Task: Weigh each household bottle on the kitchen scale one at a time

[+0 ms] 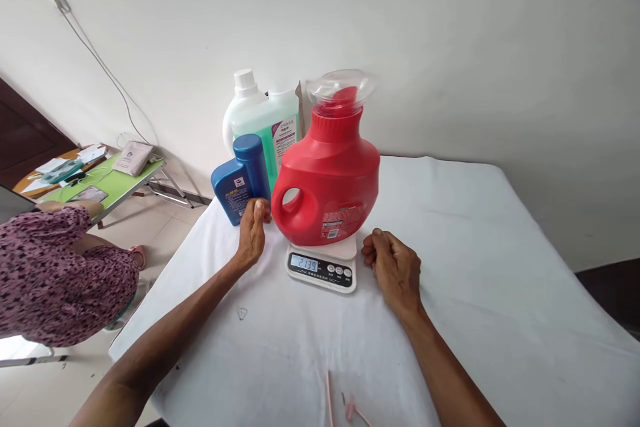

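A red jug with a side handle (333,177) stands on a white digital scale (295,272), whose display seems to read 2139. A clear plastic funnel-like piece (323,90) sits over the jug's mouth, with a red part showing inside it. My left hand (253,233) is beside the jug's handle, in front of a blue bottle (233,187); its fingers are partly hidden and loosely bent, and it holds nothing I can see. Whether it touches the bottle I cannot tell. Right of the scale, my right hand (395,270) rests on the cloth, fingers curled in with nothing visible in them.
Behind the blue bottle stands a large bottle of green liquid (267,133) with a white-capped bottle (245,97) next to it. Thin pink sticks (329,397) lie at the white-covered table's (475,247) front. At left, a person in a patterned dress (65,280) sits by a green table (117,180).
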A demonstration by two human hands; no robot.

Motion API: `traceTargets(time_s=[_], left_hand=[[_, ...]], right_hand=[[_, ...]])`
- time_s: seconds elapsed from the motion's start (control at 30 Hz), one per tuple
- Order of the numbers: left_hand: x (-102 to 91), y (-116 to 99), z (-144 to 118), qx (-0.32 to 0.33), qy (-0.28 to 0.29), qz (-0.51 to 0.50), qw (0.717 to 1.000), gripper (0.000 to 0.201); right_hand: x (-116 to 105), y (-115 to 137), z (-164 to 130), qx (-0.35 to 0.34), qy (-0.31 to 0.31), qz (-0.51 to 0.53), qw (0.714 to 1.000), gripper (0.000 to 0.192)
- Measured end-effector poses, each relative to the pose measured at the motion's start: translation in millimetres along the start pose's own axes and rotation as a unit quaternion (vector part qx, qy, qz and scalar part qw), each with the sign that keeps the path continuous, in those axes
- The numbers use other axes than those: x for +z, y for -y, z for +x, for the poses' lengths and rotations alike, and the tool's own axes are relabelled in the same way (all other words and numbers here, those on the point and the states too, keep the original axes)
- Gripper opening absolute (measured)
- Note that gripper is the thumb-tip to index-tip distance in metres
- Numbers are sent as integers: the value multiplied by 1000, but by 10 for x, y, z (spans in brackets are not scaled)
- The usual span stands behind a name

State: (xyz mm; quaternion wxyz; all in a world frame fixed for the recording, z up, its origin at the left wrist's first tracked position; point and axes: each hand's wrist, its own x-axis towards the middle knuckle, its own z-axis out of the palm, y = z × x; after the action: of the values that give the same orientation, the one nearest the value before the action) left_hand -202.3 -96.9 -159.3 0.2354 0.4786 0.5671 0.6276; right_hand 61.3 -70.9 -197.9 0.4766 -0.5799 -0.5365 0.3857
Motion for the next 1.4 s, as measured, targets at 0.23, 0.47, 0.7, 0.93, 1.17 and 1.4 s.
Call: traceTargets(time_s=[0.23,0.47,0.7,0.93,1.17,1.4], left_hand=[[-149,318,-37,-66,76,8,995,69],[-137,278,13,-75,101,35,991,66],[-131,310,14,-87,111,29,990,62],[-129,334,9,-87,121,41,988,55],[-131,322,8,-88,120,42,988,54],[-129,337,9,-87,127,47,987,53]], right_hand=[[16,-34,22,12,3,-10,1000,56],[10,-16,20,9,5,-26,1000,54],[10,26,12,6,7,-43,999,53],[6,36,14,6,13,-52,999,52],[10,0,26,5,13,-49,999,52],[15,14,26,8,16,-58,998,52]])
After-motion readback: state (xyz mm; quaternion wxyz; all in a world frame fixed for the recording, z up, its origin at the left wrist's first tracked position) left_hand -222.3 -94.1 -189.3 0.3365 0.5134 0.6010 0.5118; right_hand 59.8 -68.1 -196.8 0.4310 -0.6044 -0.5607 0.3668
